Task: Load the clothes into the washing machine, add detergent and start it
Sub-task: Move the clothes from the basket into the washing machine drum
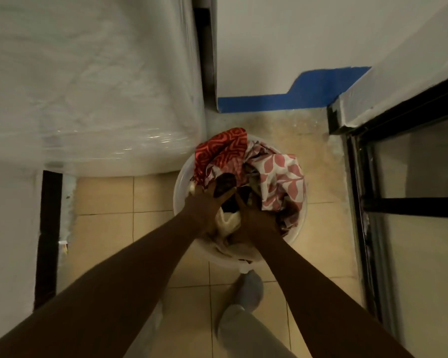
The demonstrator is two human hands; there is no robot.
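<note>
Both bare forearms run up from bottom of frame into the round white plastic laundry basin (pixel 179 182), which sits on the beige tiled floor (pixel 109 197). Left hand (pixel 202 202) is at the basin's left-centre, fingers curled into the pile, gripping a dark crumpled garment (pixel 224 186). Right hand (pixel 256 218) sits just right of it, also dug into the clothes, fingers closed on fabric; exact piece can't tell, partly buried. Hands nearly touching each other.

Basin contents: red cloth w/ lighter geometric print (pixel 220 151) at the basin's far-left edge, white cloth w/ pink leaf print (pixel 282 177) on the far-right side, cream/white fabric (pixel 226 223) at the near side between the wrists. Pile heaps above the rim.

White appliance wrapped in clear plastic film (pixel 88 86), presumably the washer, stands just left of and beyond the basin, nearly touching its rim. Lid/door not visible. Black-framed glass door (pixel 398 202) well right of the basin. Blue painted wall stripe (pixel 295 96) beyond the basin. Grey-slippered foot (pixel 251 288) and pale trouser leg (pixel 243 332) just on the near side of the basin.
</note>
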